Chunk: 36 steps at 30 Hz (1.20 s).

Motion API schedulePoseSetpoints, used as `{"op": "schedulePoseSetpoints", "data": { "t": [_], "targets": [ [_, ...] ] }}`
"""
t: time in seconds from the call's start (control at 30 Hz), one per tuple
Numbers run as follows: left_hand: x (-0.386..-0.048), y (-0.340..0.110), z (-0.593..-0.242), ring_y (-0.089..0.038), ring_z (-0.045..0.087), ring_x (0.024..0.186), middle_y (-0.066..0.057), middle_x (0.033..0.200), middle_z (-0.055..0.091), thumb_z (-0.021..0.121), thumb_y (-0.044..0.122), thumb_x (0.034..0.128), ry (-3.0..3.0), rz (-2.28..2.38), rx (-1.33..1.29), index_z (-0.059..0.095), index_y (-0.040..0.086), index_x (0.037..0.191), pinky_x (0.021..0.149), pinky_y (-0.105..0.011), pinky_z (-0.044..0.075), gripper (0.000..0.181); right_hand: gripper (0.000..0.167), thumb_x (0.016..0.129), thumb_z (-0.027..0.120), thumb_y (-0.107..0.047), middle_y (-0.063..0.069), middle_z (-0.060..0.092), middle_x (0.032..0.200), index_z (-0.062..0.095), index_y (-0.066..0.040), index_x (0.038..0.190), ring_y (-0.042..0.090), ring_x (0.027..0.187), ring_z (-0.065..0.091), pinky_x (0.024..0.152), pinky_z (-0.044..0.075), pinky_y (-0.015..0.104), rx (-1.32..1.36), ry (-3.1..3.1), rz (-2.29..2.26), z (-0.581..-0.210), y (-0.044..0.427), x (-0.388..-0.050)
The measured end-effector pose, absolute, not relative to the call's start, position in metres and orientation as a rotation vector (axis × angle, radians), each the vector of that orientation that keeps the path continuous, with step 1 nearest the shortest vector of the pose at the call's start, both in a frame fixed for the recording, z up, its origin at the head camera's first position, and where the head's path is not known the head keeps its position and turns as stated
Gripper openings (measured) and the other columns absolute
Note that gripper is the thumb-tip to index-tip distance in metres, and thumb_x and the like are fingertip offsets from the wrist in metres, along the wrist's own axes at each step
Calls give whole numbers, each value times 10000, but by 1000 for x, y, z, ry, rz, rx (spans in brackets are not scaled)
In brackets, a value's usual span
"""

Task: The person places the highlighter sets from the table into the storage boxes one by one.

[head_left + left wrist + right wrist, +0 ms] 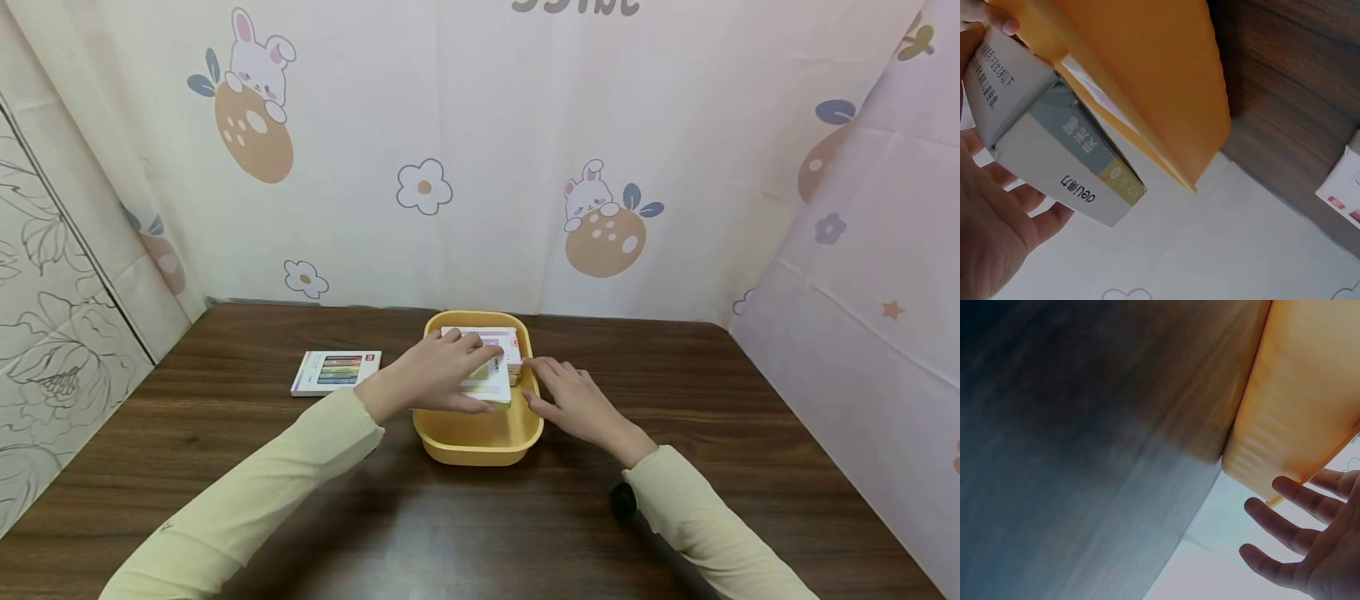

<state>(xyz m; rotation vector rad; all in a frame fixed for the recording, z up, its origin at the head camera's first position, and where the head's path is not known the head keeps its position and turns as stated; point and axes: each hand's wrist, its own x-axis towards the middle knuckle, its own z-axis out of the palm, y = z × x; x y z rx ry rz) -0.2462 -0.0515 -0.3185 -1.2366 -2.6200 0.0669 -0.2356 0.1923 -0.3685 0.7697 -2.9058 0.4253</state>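
My left hand grips a white highlighter box with grey and yellow print, thumb on one side and fingers on the other. The hand holds it over the yellow plastic basket, tilted in the left wrist view. Beneath and behind it, another white box lies in the basket's far part, partly hidden. At the basket's right side is my right hand, its fingers spread and relaxed by the rim. The right wrist view shows these fingers beside the basket's outer wall, holding nothing.
Left of the basket, a flat white box with a window of coloured sticks or pens lies on the dark wooden table. A printed curtain hangs behind the table's far edge.
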Motion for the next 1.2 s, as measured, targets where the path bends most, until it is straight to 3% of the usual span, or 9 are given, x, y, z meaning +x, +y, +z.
{"op": "schedulePoseSetpoints", "data": {
  "t": [1.2],
  "targets": [
    [-251,-31,-359,-226,520,1048,-45,1239,503,458,722,770,-2739,51,-1227,349,246,1400,832,-400,473,797,507,930,461,-394,66,458,1347,403,-129,1358,307,1165,477,914,364,543,777,-2896,415,-369,192,-234]
  ]
}}
